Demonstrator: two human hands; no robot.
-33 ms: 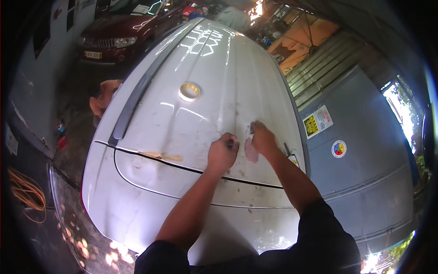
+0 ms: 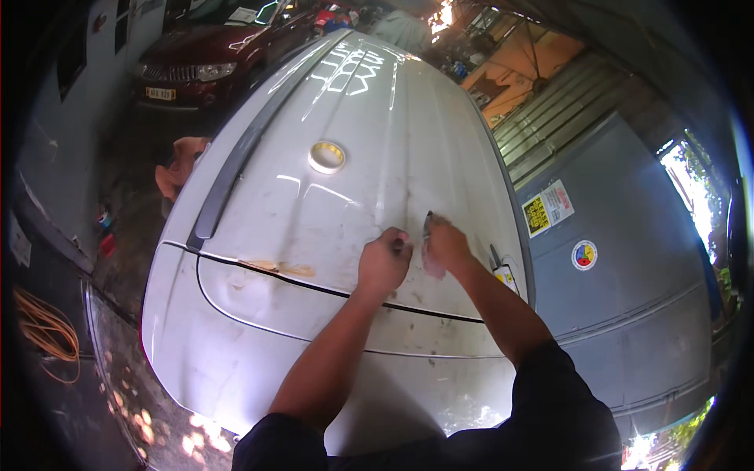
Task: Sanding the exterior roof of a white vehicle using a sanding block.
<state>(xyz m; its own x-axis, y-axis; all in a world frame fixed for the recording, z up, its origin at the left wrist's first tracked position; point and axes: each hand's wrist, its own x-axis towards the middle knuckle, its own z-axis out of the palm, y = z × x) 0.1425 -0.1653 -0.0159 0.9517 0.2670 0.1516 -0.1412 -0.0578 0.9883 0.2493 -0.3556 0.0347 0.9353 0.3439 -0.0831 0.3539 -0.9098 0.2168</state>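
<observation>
My left hand (image 2: 382, 263) is closed over the rear of a white vehicle roof (image 2: 338, 228), around a small dark thing with pink at its end; its kind is hidden by the fingers. To the right, my right hand (image 2: 448, 245) grips a thin, dark-edged flat blade (image 2: 428, 223), like a putty spreader, held upright on the roof. A pink putty-like patch (image 2: 433, 265) shows beside and partly under that hand. Farther forward a roll of tape (image 2: 327, 157) lies on the roof. Dark smudges mark the paint around both hands.
A small white-and-yellow item (image 2: 505, 275) with a dark stick sits at the roof's right rear edge. A grey panel wall (image 2: 620, 275) stands close on the right. Ahead left is a dark red car (image 2: 200, 67); an orange coiled cord (image 2: 47, 334) hangs lower left. A person (image 2: 181, 166) is beyond the left side.
My right hand has come slightly nearer and left, its blade now more upright and the hand covering more of the pink patch. My left hand has hardly moved.
</observation>
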